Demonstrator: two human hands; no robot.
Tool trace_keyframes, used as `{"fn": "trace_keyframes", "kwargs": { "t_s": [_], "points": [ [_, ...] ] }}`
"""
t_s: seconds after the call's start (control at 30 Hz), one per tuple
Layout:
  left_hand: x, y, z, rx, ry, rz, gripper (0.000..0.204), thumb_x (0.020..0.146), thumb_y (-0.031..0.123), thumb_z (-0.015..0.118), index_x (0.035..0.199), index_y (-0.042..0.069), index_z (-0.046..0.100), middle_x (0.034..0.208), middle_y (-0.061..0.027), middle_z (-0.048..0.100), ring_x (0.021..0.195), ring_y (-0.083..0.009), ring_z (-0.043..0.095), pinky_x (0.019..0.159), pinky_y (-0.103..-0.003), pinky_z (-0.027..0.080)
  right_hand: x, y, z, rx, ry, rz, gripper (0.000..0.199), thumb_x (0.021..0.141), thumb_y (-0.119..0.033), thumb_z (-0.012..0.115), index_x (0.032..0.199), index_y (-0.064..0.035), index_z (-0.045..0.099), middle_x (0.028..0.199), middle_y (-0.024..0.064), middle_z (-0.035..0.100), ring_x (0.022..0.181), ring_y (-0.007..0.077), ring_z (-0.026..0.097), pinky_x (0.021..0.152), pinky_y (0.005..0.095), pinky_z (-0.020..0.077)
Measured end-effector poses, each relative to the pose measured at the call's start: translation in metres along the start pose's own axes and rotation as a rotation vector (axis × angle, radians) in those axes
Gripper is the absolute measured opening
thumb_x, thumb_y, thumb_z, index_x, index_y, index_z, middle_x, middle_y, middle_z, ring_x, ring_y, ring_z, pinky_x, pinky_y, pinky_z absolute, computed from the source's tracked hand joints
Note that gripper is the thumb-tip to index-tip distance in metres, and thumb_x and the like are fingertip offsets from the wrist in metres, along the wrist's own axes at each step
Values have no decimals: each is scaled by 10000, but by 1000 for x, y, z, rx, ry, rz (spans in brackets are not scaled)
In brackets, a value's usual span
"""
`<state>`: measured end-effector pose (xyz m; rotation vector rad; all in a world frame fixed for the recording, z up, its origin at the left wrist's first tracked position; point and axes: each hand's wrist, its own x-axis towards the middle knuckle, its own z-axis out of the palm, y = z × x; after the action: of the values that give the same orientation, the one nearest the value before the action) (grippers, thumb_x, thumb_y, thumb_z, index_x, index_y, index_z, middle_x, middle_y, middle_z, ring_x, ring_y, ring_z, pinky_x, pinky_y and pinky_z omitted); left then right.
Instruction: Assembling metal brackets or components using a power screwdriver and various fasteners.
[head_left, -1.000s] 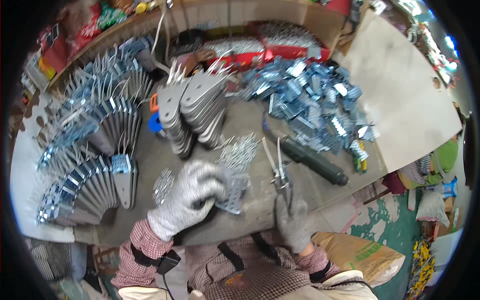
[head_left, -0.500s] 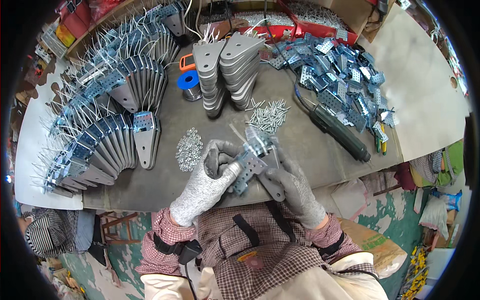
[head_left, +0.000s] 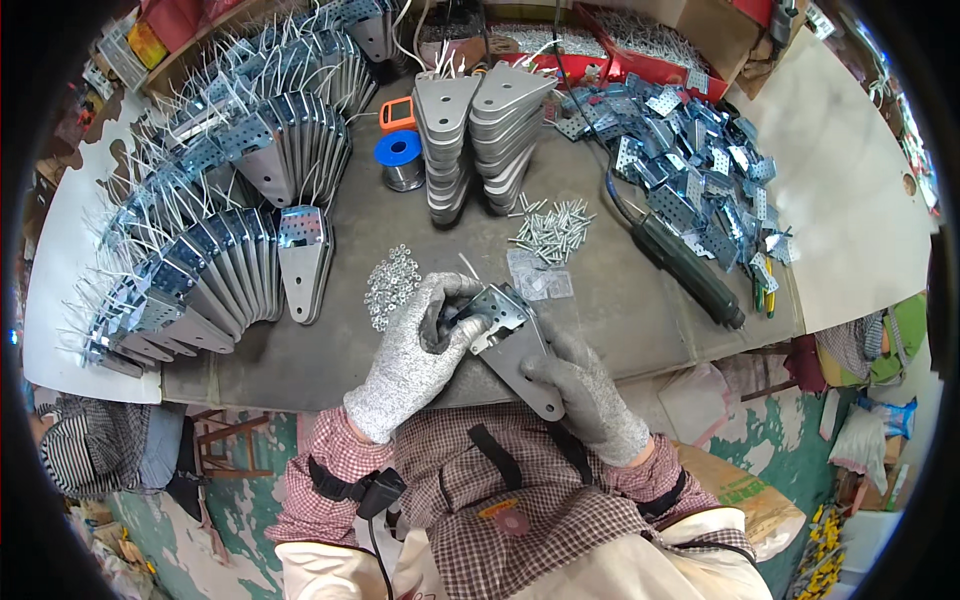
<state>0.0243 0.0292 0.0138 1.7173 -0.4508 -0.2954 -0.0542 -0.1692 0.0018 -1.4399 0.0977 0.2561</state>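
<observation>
Both my gloved hands hold one piece of work above the front of the table. My right hand (head_left: 588, 395) is closed around the side of a grey tapered metal plate (head_left: 522, 362), whose narrow holed end points toward me. At the plate's wide end lies a shiny perforated metal bracket (head_left: 503, 306), pinched by the thumb and fingers of my left hand (head_left: 412, 330). A white wire (head_left: 468, 265) sticks out beyond the bracket. Whether any screw joins the two parts is hidden. Small nuts (head_left: 393, 287) lie beside my left hand; loose screws (head_left: 553, 232) lie farther off.
Rows of plates with brackets and white wires (head_left: 215, 270) fill the left side. Stacked plates (head_left: 448, 150) and a blue-ended wire spool (head_left: 402, 162) stand behind. A bracket pile (head_left: 685, 165) and a corded power screwdriver (head_left: 685, 270) lie right. A flat translucent piece (head_left: 543, 276) is near the screws.
The bracket, blurred and slanting down across the plate before, now lies at its wide end. Both hands still hold the work. The flat translucent piece shows more fully, and the whole view has shifted slightly.
</observation>
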Motion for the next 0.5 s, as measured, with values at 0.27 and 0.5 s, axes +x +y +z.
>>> {"fn": "trace_keyframes", "kwargs": {
  "t_s": [0.27,0.5],
  "points": [
    [-2,-14,27,925,48,435,453,851,139,762,1259,49,587,1084,-139,639,953,-350,642,827,-422,521,-7,10,24,26,148,-71,676,975,-77,509,1577,43,226,1529,242,407,1408,302,402,1167,375,314],
    [-40,-38,30,567,40,222,757,867,342,761,1472,29,430,1371,-229,551,1286,-424,530,1110,-539,394,-9,-41,-36,-454,-177,-74,502,978,-194,632,1427,-10,503,1523,247,413,1386,350,441,1138,436,378]
  ]
}}
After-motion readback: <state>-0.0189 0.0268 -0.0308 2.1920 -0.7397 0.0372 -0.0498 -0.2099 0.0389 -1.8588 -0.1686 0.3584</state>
